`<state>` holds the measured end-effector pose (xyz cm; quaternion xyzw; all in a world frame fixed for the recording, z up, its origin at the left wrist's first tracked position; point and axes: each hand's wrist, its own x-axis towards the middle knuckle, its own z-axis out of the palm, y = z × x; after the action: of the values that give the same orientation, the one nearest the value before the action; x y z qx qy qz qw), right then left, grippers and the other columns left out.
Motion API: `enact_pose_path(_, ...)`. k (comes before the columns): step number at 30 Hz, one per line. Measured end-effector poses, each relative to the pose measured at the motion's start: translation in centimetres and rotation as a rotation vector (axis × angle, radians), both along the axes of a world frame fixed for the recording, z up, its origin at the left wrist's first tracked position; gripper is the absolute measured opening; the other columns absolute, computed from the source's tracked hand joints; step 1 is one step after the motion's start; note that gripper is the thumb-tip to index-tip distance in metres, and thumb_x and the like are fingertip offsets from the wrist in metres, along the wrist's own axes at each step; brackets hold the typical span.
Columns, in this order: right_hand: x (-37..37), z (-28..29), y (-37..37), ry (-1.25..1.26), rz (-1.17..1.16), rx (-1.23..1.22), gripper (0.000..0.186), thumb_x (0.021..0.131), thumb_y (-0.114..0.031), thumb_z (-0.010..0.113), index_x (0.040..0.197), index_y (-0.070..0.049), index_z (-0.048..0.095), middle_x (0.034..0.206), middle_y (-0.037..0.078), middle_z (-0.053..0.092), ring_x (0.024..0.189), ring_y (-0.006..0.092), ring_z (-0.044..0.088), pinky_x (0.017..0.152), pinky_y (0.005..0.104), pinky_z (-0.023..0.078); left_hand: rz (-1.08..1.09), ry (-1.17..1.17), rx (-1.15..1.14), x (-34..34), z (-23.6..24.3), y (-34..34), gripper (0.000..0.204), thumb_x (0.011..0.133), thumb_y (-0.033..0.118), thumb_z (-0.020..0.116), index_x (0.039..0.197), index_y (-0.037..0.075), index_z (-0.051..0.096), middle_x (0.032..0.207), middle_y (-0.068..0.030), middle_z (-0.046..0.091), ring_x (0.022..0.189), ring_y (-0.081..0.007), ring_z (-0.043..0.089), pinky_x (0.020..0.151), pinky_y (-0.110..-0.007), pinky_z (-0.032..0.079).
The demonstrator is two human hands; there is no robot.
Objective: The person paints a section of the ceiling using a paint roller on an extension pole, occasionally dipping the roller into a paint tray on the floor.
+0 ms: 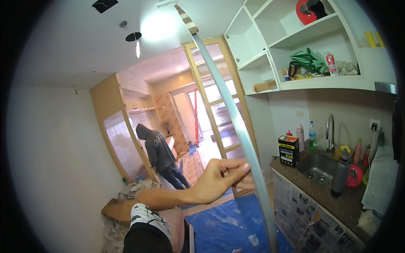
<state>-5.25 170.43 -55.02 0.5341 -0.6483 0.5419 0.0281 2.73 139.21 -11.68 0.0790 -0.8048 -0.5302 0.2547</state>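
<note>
My left hand (223, 179) is closed around a long, silver-grey metal channel (240, 122), with the thumb on the near face and the fingers curled behind it. The channel runs at a slant from the ceiling down past the lower edge of the picture. Its upper end meets a narrow slot in the ceiling (188, 23), where brown, wood-like material shows. A patterned sleeve (149, 217) covers my left upper arm. My right hand does not show.
A glazed wooden door panel (230, 97) stands behind the channel. On the right are a counter with a sink (320, 164), a black adhesive tin (288, 151) and white open shelves (291, 84). Blue sheeting (223, 227) covers the floor. A hooded person (159, 149) stands farther back.
</note>
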Motion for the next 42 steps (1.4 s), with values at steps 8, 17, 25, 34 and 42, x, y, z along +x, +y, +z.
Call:
enact_pose_path(8,-1.8,9.1,-2.8,-0.133,0.028,-0.227,0.011,0.084,-0.005,0.061,0.093,0.001,0.065,0.052,0.012,0.045,0.040,0.0211,0.043,0.039,0.0342,0.032,-0.049,0.163,-0.097,-2.0,3.7,-2.4,0.033,0.099,0.016,0.045,0.119,-0.008,0.055,0.107,-0.0170,0.065,0.096,-0.0218,0.066,0.081,-0.030,0.057)
enact_pose_path(17,-3.2,16.2,-7.6,-0.079,0.014,-0.013,0.028,0.084,-0.001,0.059,0.111,-0.003,0.063,0.055,0.013,0.043,0.044,0.0238,0.042,0.043,0.0362,0.032,0.095,0.300,-0.031,-4.2,6.1,-9.8,0.036,0.100,0.024,0.045,0.114,-0.006,0.057,0.106,-0.0157,0.064,0.097,-0.0197,0.064,0.083,-0.030,0.055)
enact_pose_path(25,-4.8,21.5,-21.1,-0.021,0.077,-0.136,0.041,0.086,-0.002,0.059,0.127,-0.006,0.057,0.055,0.013,0.043,0.044,0.0243,0.041,0.044,0.0370,0.035,0.118,0.452,0.072,-6.9,9.2,-22.7,0.039,0.100,0.022,0.043,0.119,-0.011,0.047,0.114,-0.0188,0.055,0.109,-0.0261,0.056,0.090,-0.038,0.054)
enact_pose_path(34,-6.1,27.6,-40.1,-0.161,0.147,-0.155,0.041,0.088,-0.005,0.057,0.129,-0.005,0.054,0.054,0.013,0.045,0.044,0.0189,0.041,0.045,0.0332,0.037,0.215,0.539,0.100,-9.9,13.3,-41.1,0.033,0.099,0.017,0.045,0.114,-0.012,0.050,0.111,-0.0179,0.056,0.106,-0.0241,0.057,0.092,-0.037,0.054)
enact_pose_path(42,-9.1,28.6,-49.7,-0.168,0.163,-0.088,0.044,0.089,-0.006,0.055,0.133,-0.007,0.050,0.047,0.010,0.044,0.041,0.0134,0.043,0.045,0.0296,0.037,0.235,0.500,0.104,-12.6,14.8,-49.9,0.033,0.099,0.017,0.044,0.116,-0.011,0.048,0.109,-0.0178,0.057,0.105,-0.0237,0.058,0.093,-0.038,0.053)
